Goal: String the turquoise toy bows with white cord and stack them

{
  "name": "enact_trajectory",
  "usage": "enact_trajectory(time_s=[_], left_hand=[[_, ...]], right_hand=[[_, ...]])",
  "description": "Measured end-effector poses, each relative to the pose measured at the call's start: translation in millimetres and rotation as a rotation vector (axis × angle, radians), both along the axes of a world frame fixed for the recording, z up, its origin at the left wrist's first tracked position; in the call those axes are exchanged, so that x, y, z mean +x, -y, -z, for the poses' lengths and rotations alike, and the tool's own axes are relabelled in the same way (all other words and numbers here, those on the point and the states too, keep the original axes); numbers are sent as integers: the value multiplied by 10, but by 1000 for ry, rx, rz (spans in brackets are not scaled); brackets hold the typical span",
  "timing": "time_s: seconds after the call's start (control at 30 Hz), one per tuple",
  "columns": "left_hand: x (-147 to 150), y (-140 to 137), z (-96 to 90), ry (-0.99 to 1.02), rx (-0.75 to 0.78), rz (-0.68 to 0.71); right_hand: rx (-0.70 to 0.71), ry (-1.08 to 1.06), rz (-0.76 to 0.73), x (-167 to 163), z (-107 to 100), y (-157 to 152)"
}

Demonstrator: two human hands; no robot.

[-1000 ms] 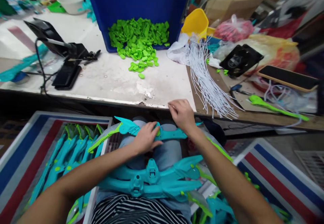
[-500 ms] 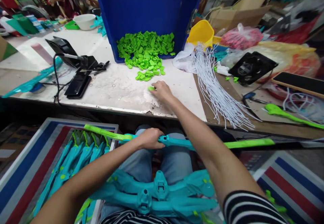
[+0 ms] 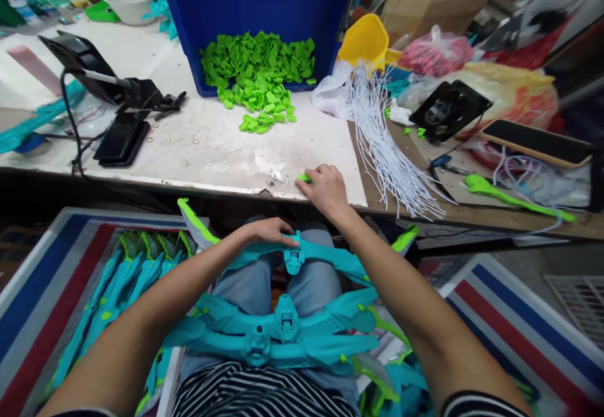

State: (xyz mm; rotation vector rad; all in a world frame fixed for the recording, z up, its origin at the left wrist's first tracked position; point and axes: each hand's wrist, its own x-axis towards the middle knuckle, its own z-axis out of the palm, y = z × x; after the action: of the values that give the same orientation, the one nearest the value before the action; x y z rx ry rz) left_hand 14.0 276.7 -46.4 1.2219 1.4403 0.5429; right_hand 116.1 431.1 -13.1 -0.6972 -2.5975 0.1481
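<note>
My left hand (image 3: pixel 274 231) is closed round a teal bow-shaped plastic part (image 3: pixel 333 255) with bright green ends, held above my knees. Between the fingertips of my right hand (image 3: pixel 328 187) is a small green plastic piece (image 3: pixel 304 178), just over the table's front edge. Two more teal bow-shaped parts (image 3: pixel 287 319) lie across my lap, with a bracket-like middle on each. A pile of small green pieces (image 3: pixel 257 68) spills out of a tipped blue bin (image 3: pixel 264 2) onto the white table top (image 3: pixel 202 146).
White cords (image 3: pixel 382 140) hang towards the table edge beside a yellow scoop (image 3: pixel 365 43). A black phone stand (image 3: pixel 123 121) is at left; a phone (image 3: pixel 535 142) and small fan (image 3: pixel 448 112) at right. Striped crates (image 3: pixel 61 272) flank me, the left one holding several teal parts.
My right hand has drawn the small green piece back towards the table edge, to the right. The teal part in my left hand has turned, its bracket now facing up. The view has shifted slightly.
</note>
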Motion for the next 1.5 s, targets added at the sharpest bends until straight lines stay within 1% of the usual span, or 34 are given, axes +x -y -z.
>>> enact_trajectory(time_s=[0.03, 0.1, 0.2, 0.27, 0.33, 0.4, 0.47, 0.57, 0.63, 0.7, 0.8, 0.93, 1.0, 1.1, 1.2, 1.27, 1.33, 1.43, 1.5], left_hand=[[-8, 7, 0, 7, 1, -23], [-27, 19, 10, 12, -6, -46], [-49, 27, 38, 25, -30, -45], [-48, 24, 55, 63, -51, -56], [-35, 19, 64, 112, -78, -73], [-18, 16, 64, 143, -98, -78], [-7, 19, 61, 139, -94, -70], [-11, 32, 61, 101, -57, -52], [-20, 41, 67, 78, -26, -18], [-26, 44, 75, 63, 3, 47], [-18, 40, 92, 6, 14, 124], [20, 29, 105, -67, 5, 118], [46, 23, 105, -79, -18, 120], [86, 21, 92, -91, -33, 89], [118, 33, 60, -132, 10, 48], [138, 46, 25, -176, 34, 52], [165, 55, -18, -209, 16, 66], [225, 53, -90, -260, -43, 94], [267, 45, -130, -354, -37, 119]], right_hand=[[-16, -29, -13, 18, -9, 59], [-77, -104, -101, 154, -44, 212], [-198, -163, -299, 557, -45, 548], [-227, -135, -389, 844, 43, 788], [-198, -107, -425, 1049, 192, 973], [-163, -95, -419, 1140, 352, 1071], [-150, -91, -400, 1141, 470, 1098], [-157, -94, -372, 1091, 539, 1093], [-179, -97, -346, 1076, 543, 1101], [-205, -98, -313, 1083, 548, 1122], [-230, -89, -268, 1106, 584, 1147], [-318, -16, -111, 1104, 638, 1120], [-349, 50, -71, 1090, 648, 1090], [-324, 141, -99, 1071, 648, 1069], [-271, 184, -94, 1061, 640, 1108], [-244, 200, -86, 1057, 632, 1155], [-231, 218, -81, 1049, 620, 1191], [-263, 262, -70, 1028, 592, 1197], [-306, 305, -76, 1011, 566, 1175]])
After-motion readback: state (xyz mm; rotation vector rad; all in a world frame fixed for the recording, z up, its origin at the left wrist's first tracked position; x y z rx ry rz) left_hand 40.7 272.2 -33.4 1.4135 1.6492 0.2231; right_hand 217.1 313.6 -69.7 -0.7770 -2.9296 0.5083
